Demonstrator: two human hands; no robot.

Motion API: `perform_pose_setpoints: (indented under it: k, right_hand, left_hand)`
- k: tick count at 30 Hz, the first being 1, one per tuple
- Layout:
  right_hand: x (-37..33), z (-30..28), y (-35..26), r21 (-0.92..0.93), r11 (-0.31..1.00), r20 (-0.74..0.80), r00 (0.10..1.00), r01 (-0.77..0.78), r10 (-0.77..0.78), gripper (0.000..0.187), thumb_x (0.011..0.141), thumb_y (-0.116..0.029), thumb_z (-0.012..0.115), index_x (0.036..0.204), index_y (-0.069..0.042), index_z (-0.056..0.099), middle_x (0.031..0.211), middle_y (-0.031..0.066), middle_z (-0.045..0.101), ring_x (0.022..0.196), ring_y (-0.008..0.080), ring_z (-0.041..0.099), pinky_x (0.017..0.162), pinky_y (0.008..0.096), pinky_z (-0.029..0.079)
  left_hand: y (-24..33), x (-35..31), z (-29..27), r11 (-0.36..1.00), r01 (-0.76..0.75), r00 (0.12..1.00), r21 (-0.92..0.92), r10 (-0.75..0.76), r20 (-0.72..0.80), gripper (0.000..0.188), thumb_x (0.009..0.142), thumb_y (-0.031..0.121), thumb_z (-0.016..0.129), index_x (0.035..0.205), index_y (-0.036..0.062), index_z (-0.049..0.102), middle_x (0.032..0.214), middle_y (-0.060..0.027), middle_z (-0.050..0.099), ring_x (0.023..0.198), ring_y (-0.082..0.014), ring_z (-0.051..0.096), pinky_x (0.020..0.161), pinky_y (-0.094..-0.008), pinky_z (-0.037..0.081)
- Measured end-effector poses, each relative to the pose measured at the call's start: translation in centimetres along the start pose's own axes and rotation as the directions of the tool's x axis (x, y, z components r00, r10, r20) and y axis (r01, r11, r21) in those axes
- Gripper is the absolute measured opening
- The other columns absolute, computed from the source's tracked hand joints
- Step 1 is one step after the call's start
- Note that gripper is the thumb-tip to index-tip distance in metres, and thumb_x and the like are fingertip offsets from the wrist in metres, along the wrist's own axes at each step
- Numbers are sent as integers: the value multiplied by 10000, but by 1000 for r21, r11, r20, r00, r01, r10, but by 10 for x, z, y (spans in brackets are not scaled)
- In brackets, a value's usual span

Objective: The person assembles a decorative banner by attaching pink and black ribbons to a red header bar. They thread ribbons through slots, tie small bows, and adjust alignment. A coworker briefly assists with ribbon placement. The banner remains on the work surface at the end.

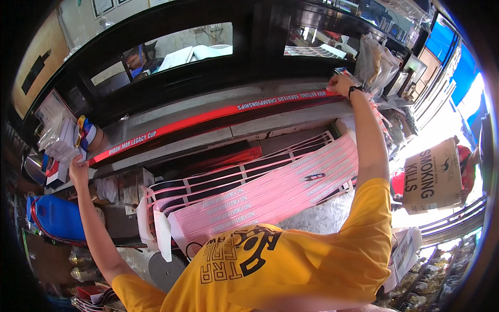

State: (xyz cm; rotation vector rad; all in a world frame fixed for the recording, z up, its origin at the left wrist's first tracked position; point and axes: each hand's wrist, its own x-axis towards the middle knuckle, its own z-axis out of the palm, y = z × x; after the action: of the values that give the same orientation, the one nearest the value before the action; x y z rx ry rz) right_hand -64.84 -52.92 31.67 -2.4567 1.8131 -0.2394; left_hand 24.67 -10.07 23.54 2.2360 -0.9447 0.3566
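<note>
A long red ribbon with white printed lettering is stretched across a narrow grey ledge. My left hand pinches its left end beside a stack of white boxes. Far off to the right, my right hand, with a dark band at the wrist, is closed on the other end. Nearer my body, a pink sheet with rows of pale print lies over a dark slatted rack. Some red strips rest behind that sheet, below the ledge.
White boxes and a roll of ribbon crowd the ledge's left end. Clear plastic bags stand at its right end. A blue bag sits at left, a brown cardboard box at right. Dark panelling with openings rises behind.
</note>
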Motion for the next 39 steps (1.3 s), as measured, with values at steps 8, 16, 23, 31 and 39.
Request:
perform_pose_setpoints:
  k: [8, 16, 23, 31, 39]
  right_hand:
    - [-10, 11, -2, -78, 989, -124, 986, -126, 116, 303, 754, -339, 785, 1015, -213, 694, 1093, 54, 692, 1151, 263, 587, 931, 590, 395]
    - [-32, -8, -98, 211, 859, -44, 883, 466, -468, 506, 708, -231, 808, 1162, -72, 649, 1141, 156, 663, 1101, 326, 610, 943, 387, 482]
    - [-55, 2, -175, -43, 874, 131, 870, 484, -475, 487, 716, -151, 784, 1182, -80, 661, 1170, 162, 656, 1088, 342, 611, 949, 419, 475]
    - [-57, 2, -185, -69, 875, 208, 864, 480, -458, 516, 735, -104, 758, 1235, -100, 632, 1142, 182, 662, 1056, 355, 621, 919, 418, 490]
    - [-61, 20, -244, 80, 746, 67, 743, 662, -666, 613, 797, -298, 742, 1328, -68, 540, 1294, 180, 587, 1224, 354, 522, 1049, 436, 403]
  left_hand:
    - [28, -15, -6, 994, -87, 989, 68, 94, -112, 476, 778, 79, 735, 1230, 114, 591, 1074, -139, 668, 1033, -295, 632, 871, -401, 482]
    - [166, -59, -22, 892, -437, 898, -111, 441, 9, 449, 773, 35, 705, 1210, 59, 605, 1147, -178, 636, 1135, -335, 578, 945, -407, 461]
    - [257, -106, -10, 724, -649, 618, -232, 680, 394, 470, 761, 88, 720, 1216, 39, 614, 1199, -184, 626, 1139, -366, 563, 970, -414, 441]
    - [259, -98, 1, 802, -566, 622, -191, 568, 539, 480, 757, 59, 705, 1225, 25, 610, 1175, -216, 625, 1105, -396, 564, 961, -412, 434]
    - [291, -114, 9, 719, -602, 592, -346, 693, 412, 466, 792, 130, 726, 1227, 18, 603, 1223, -200, 612, 1146, -372, 553, 983, -399, 434]
